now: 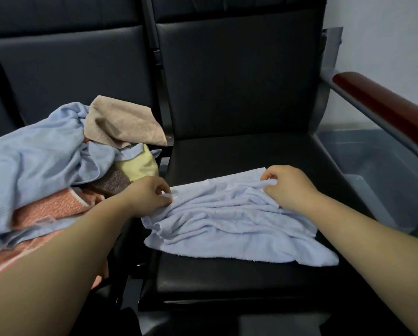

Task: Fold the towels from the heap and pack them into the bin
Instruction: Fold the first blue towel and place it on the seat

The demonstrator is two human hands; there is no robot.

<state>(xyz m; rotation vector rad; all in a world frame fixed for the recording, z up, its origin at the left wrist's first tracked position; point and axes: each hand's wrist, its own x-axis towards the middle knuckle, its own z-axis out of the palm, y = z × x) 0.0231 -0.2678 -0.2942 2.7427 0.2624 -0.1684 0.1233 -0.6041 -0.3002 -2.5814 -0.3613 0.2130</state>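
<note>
The person's forearms (57, 275) reached in from the near edge. On the black chair seat (227, 284) lay the rumpled light blue towel (227, 226), its near edge loose. The left hand (149, 195) pinched its far left corner and the right hand (287, 187) its far right corner, likely to pull it flat. Bare seat lay beyond. The heap (57, 161) sat left; the grey bin (377, 166) stood right, past the armrest (384, 110).

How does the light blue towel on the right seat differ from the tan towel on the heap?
The light blue towel lies spread and wrinkled on the right seat; the tan towel sits crumpled atop the heap. The left hand and right hand pinch the light blue towel's far edge; no hand touches the tan towel. Neither is folded or in the bin.
</note>
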